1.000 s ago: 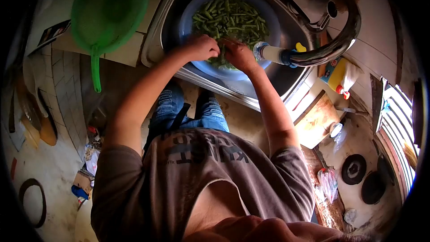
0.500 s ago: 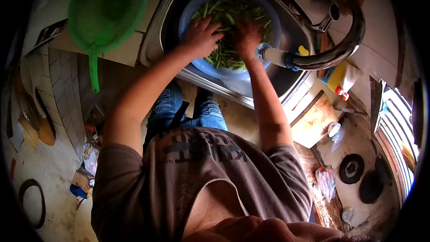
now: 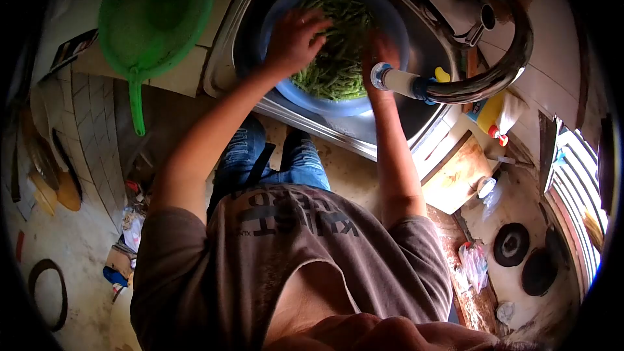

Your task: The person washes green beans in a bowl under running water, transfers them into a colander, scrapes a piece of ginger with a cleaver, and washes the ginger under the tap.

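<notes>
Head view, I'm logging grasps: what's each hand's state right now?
Left hand: open, nothing visibly held.
Right hand: cannot be told; blurred, partly behind the tap nozzle.

We record mid-green for the cut pods point(image 3: 335, 78), paler toward the near edge, against the muted blue of the basin point(image 3: 325, 108) and the silver-grey of the sink point(image 3: 338, 135), with a brighter, translucent green on the strainer point(image 3: 159, 19). On clothing we note a grey-brown T-shirt point(image 3: 318, 240) printed with dark block lettering, and blue jeans point(image 3: 309, 164) marked by pale, streaky bands. To the right we log a chrome-silver faucet point(image 3: 523, 36) with a whitish end and blue collar, a yellow bottle point(image 3: 487, 114) capped red, and a tan, blotchy board point(image 3: 458, 172).
</notes>
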The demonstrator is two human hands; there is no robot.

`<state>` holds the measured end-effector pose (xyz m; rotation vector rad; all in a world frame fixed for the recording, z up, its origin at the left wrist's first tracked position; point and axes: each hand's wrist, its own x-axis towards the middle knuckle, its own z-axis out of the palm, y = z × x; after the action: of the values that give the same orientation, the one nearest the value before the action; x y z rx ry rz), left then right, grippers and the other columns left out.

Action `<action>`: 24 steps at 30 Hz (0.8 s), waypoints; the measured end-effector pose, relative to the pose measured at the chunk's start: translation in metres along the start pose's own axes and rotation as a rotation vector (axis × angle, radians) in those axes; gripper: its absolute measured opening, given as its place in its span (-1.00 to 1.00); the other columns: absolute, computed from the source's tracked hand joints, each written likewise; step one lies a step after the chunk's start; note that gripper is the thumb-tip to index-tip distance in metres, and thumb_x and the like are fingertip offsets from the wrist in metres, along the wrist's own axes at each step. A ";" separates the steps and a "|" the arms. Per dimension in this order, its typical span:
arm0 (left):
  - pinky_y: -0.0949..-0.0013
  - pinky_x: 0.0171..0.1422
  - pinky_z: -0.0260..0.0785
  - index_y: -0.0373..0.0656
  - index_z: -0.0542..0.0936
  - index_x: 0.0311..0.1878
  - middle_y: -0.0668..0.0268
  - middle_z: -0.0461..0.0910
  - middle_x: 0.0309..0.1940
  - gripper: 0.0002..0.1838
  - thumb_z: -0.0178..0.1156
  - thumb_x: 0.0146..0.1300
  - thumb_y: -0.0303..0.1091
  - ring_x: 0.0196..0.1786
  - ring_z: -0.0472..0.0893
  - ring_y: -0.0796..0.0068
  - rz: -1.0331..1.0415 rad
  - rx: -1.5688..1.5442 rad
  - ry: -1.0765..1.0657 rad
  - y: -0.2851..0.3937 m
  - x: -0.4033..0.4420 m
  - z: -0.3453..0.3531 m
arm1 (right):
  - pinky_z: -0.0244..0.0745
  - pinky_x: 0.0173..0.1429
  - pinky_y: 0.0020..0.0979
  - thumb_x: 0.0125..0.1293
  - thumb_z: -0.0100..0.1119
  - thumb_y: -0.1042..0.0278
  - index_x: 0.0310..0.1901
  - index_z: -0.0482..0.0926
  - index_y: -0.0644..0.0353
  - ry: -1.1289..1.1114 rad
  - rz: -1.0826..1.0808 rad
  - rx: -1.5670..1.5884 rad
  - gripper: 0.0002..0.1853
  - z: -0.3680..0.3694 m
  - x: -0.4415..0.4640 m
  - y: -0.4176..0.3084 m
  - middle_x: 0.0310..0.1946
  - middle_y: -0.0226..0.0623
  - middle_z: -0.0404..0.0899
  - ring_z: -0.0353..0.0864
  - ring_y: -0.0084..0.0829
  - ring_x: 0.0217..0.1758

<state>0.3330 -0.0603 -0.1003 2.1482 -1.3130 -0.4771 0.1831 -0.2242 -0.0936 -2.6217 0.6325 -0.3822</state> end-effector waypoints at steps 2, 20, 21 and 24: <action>0.16 0.26 0.29 -0.01 0.55 0.09 0.19 0.49 0.11 -0.52 0.33 0.09 -0.12 0.16 0.46 0.17 -0.097 -0.346 0.374 -0.022 0.021 0.025 | 0.35 0.22 -0.21 0.17 0.21 0.37 0.18 0.43 0.19 0.151 0.187 0.484 -0.50 0.019 -0.002 0.029 0.15 -0.01 0.44 0.45 -0.10 0.18; 0.25 0.29 0.24 -0.10 0.50 0.12 0.20 0.48 0.11 -0.54 0.24 0.09 -0.45 0.18 0.46 0.19 -0.180 -0.614 0.354 0.067 0.018 0.009 | 0.15 0.34 -0.33 0.35 0.01 0.39 0.43 0.04 0.06 -0.001 0.672 1.324 -0.36 -0.022 0.015 -0.068 0.27 -0.10 0.25 0.29 -0.25 0.27; 0.22 0.33 0.20 -0.07 0.49 0.14 0.18 0.43 0.17 -0.52 0.24 0.09 -0.45 0.26 0.39 0.20 -0.161 -0.655 0.284 0.071 0.015 0.001 | 0.10 0.37 -0.33 0.33 0.03 0.41 0.46 -0.05 0.04 -0.076 0.659 1.307 -0.28 -0.022 0.013 -0.061 0.34 -0.07 0.16 0.24 -0.24 0.32; 0.13 0.44 0.03 0.03 0.48 0.19 0.12 0.25 0.32 -0.47 0.25 0.08 -0.42 0.42 0.18 0.18 -0.180 -0.673 0.212 0.072 0.000 -0.009 | 0.11 0.38 -0.32 0.32 0.06 0.40 0.46 -0.04 0.04 -0.150 0.549 1.056 -0.27 -0.033 -0.002 -0.047 0.38 -0.07 0.13 0.23 -0.25 0.34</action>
<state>0.2887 -0.0830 -0.0475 1.6893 -0.7050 -0.6352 0.1876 -0.1957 -0.0435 -1.3979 0.7778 -0.2372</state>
